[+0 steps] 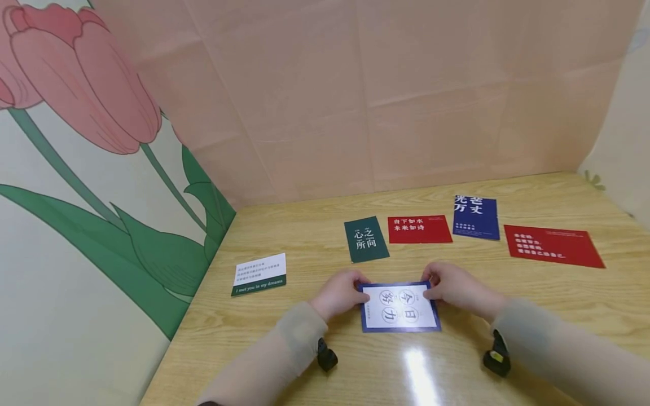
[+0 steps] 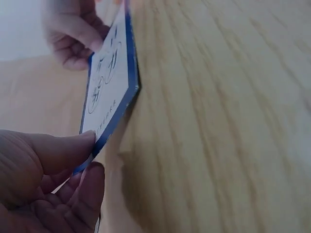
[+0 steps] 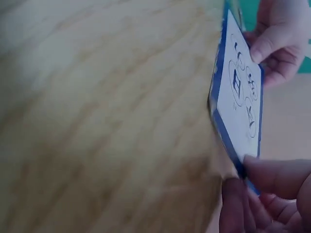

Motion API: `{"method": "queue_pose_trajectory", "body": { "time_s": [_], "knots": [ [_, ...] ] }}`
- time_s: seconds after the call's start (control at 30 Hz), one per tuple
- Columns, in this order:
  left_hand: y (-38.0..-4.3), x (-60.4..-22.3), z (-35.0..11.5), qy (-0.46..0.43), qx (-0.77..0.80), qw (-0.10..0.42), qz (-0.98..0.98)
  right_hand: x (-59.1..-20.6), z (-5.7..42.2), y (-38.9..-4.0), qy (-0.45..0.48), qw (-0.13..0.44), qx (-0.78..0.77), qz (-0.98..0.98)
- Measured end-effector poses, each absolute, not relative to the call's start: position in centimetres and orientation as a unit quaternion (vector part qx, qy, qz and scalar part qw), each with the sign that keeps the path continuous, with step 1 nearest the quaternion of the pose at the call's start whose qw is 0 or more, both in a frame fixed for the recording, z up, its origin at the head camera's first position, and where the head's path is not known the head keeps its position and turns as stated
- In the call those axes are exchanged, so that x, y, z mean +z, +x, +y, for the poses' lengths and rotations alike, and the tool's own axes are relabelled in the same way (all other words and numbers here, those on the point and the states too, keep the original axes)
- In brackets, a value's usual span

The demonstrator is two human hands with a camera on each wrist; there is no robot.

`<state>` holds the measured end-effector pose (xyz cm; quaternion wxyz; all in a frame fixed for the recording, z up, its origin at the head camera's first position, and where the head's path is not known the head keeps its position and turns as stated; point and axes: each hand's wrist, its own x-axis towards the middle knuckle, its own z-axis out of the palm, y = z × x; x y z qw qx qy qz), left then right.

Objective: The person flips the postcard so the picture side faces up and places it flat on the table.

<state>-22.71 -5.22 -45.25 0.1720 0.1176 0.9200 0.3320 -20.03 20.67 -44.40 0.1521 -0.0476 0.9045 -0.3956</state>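
A white card with a blue border (image 1: 401, 307) lies between my hands in the head view, its circled characters turned sideways. My left hand (image 1: 341, 293) pinches its left end, thumb on the printed face and fingers beneath. At the opposite end my right hand (image 1: 454, 287) pinches it the same way. In the left wrist view the card (image 2: 109, 82) slants close over the wood, with a shadow below it. The right wrist view shows my right thumb (image 3: 277, 177) on the card's corner.
Other cards lie on the wooden table (image 1: 284, 361): a white-and-green card (image 1: 260, 273) at left, a green card (image 1: 367, 239), a red card (image 1: 420, 229), a blue card (image 1: 476, 219) and a wider red card (image 1: 554, 246) along the back. A pink covering (image 1: 386, 101) rises behind.
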Motion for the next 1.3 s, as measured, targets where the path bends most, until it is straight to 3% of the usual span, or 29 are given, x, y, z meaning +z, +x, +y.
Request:
{"method": "queue_pose_trajectory", "body": {
  "time_s": [0.47, 0.7, 0.8, 0.9, 1.07, 1.3],
  "knots": [
    [-22.5, -46.1, -4.5, 0.158, 0.237, 0.132, 0.949, -44.3, 19.7, -19.7, -0.105, 0.101, -0.263, 0.954],
    [-22.1, -45.4, -4.3, 0.207, 0.188, 0.112, 0.954, -43.1, 17.7, -15.7, -0.217, 0.033, -0.156, 0.963],
    [-22.0, -45.1, -4.2, 0.231, 0.169, 0.117, 0.951, -43.3, 16.9, -13.6, -0.278, 0.026, -0.134, 0.951],
    [-21.8, -45.1, -4.4, 0.276, 0.143, 0.12, 0.943, -43.7, 16.9, -12.6, -0.28, 0.042, -0.125, 0.951],
    [-20.7, -44.9, -5.5, 0.38, 0.057, 0.109, 0.917, -44.0, 17.9, -13.8, -0.248, 0.05, -0.104, 0.962],
    [-17.7, -44.4, -6.8, 0.47, -0.045, 0.116, 0.874, -44.0, 18.2, -15.8, -0.271, 0.063, -0.092, 0.956]
  ]
}}
